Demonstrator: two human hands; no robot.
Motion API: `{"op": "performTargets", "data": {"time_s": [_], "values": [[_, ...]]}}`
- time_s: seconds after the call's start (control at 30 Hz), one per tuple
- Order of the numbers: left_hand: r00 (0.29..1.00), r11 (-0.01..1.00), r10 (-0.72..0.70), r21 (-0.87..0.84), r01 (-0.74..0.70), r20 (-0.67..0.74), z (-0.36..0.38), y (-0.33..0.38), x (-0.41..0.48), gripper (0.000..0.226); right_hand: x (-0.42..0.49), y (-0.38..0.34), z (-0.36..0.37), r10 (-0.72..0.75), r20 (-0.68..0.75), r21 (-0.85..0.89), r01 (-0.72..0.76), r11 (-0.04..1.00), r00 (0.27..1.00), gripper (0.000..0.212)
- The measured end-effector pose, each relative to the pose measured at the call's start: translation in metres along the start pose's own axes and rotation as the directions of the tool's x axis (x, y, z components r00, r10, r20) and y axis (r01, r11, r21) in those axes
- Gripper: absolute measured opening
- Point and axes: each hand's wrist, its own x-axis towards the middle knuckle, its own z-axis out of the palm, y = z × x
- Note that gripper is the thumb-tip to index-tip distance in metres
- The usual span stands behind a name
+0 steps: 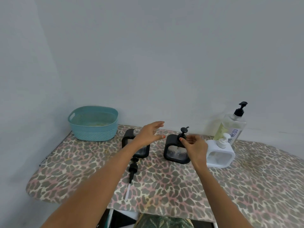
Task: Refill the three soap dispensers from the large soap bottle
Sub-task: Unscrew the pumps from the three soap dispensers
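Three square dispensers stand in a row on the leopard-print board. The left black dispenser (127, 140) has a bare open neck, and its black pump (132, 170) lies on the board in front of it. My left hand (148, 134) hovers over that dispenser with fingers spread, holding nothing. The middle black dispenser (172, 150) still carries its pump, and my right hand (194, 144) pinches the pump collar. The white dispenser (220, 153) stands to the right with its pump on. Behind it is the large clear soap bottle (232, 125) of yellowish soap with a black pump.
A teal woven basket (93, 129) sits at the back left against the grey wall. The board (164, 181) narrows to a rounded end on the left, with its front edge close to my body.
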Motion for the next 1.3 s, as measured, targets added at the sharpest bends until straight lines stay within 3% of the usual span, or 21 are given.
{"op": "performTargets", "data": {"time_s": [0.23,0.37,0.5,0.8,1.07,1.13,1.23,1.3], "values": [[0.993,0.984,-0.037,0.175,0.017,0.113,0.042,-0.003,0.024,0.075,0.021,0.012,0.0,-0.047,0.039,-0.041,0.049,0.998,0.998,0.048],[0.99,0.974,-0.031,0.225,0.0,0.135,0.048,-0.008,0.033,0.073,0.025,0.014,0.007,-0.087,0.125,-0.074,0.097,0.993,0.988,0.041],[0.996,0.978,-0.022,0.211,0.005,0.081,0.049,-0.014,0.037,0.062,0.031,0.022,0.015,-0.086,0.145,-0.101,0.101,0.99,0.986,0.034],[0.996,0.978,0.001,0.21,-0.019,0.085,0.047,-0.017,0.04,0.062,0.044,0.023,0.011,-0.125,0.211,-0.146,0.158,0.977,0.97,0.031],[0.997,0.984,-0.024,0.18,0.01,0.078,0.049,-0.016,0.04,0.063,0.06,0.023,0.0,-0.074,0.442,-0.129,0.145,0.981,0.894,0.038],[0.996,0.984,-0.032,0.177,0.017,0.079,0.049,-0.016,0.04,0.063,0.058,0.023,0.002,-0.077,0.422,-0.12,0.14,0.983,0.903,0.042],[0.997,0.983,-0.03,0.185,0.016,0.074,0.049,-0.017,0.04,0.062,0.05,0.026,0.009,-0.083,0.256,-0.161,0.127,0.979,0.963,0.05],[0.998,0.982,-0.028,0.187,0.015,0.063,0.05,-0.017,0.039,0.062,0.046,0.027,0.011,-0.073,0.212,-0.17,0.11,0.979,0.974,0.044]]}}
